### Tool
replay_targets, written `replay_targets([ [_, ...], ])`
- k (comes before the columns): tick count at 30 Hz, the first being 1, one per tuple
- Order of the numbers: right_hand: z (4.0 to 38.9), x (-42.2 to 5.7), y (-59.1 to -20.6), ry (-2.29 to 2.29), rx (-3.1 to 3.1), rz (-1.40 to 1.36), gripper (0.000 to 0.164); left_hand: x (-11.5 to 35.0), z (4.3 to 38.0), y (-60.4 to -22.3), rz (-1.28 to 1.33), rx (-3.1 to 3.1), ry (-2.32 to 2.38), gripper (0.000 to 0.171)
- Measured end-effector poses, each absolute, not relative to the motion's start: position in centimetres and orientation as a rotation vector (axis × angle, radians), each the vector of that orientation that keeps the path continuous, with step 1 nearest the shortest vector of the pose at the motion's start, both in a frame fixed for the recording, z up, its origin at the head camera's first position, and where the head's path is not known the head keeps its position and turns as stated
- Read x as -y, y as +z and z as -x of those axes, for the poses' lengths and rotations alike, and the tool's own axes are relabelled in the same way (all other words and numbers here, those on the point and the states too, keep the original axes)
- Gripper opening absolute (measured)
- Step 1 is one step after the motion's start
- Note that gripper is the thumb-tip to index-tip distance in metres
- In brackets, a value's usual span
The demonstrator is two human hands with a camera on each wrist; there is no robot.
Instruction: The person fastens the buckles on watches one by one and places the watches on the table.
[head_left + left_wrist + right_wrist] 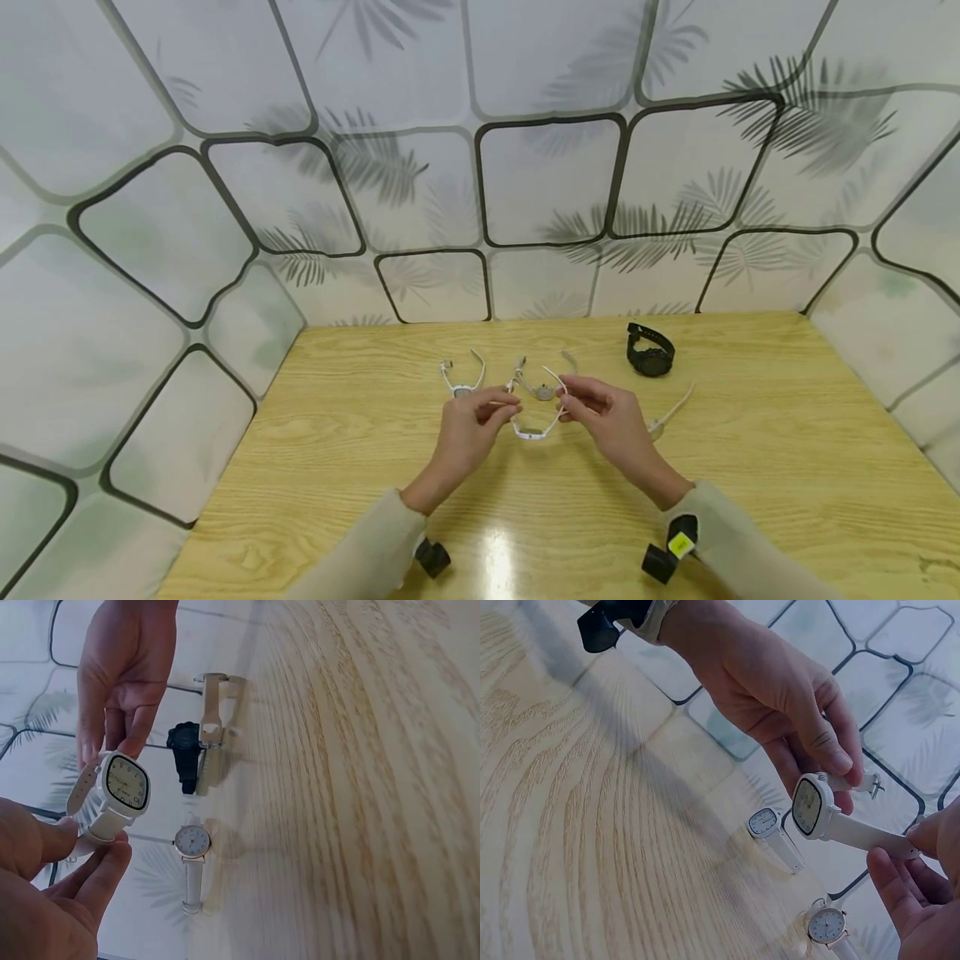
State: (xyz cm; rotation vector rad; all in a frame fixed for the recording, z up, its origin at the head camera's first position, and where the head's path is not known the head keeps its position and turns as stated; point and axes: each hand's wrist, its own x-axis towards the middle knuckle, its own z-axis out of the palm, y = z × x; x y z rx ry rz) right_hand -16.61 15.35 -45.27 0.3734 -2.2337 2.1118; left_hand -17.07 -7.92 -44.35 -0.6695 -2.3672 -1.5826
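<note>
A white wristwatch (532, 434) with a squarish face hangs between my two hands, its strap spread out in an open curve. The fingers of my left hand (470, 423) pinch the buckle end of the strap. My right hand (606, 418) pinches the other end, the one with holes. In the left wrist view the pale dial (127, 781) shows dark numerals inside a black border. From the right wrist the watch (810, 806) is seen at a slant, raised above the wooden table (592, 847).
Behind my hands lie a white square-faced watch (763, 820) and a round-faced watch (193, 841) with a pale strap. A black watch (651, 358) stands farther back on the right. A pale-strapped watch (212, 709) lies beside my right hand. Patterned fabric (555, 183) encloses the table's back and sides.
</note>
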Motion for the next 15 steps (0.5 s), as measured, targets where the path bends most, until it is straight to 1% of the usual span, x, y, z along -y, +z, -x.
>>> replay_targets([
  [9,16.62,-15.16,-45.28,2.081,2.211,-0.393,0.033,7.23,17.06,-44.66,0.612,2.25,-1.846,0.009],
  [15,16.53,-15.16,-45.32,2.085,2.222,-0.378,0.034,7.26,17.0,-44.17,0.506,2.27,-1.994,0.025],
])
